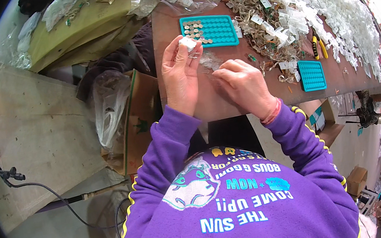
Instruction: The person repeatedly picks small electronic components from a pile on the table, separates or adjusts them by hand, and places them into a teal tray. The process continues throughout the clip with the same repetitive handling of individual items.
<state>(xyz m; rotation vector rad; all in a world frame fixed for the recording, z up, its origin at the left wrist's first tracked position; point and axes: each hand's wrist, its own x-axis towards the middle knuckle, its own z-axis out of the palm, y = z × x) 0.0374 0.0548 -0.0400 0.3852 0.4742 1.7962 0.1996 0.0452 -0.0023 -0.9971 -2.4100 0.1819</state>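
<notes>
Cluttered brown workbench (173,29) (teal tray (217,30) nearby): left hand (179,74) pinches a small clear packet (188,43) in closed fingertips; right hand (244,84) curls loosely, its hold hidden.

A purple sweatshirt (241,199) with yellow sleeve piping and teal-and-white print is filling six o'clock. The counter (166,30) is showing reddish brown. Two teal trays (217,30) dotted with a grid are lying at twelve and three o'clock, beside yellow-handled pliers (319,46) and white pieces (330,2).
</notes>
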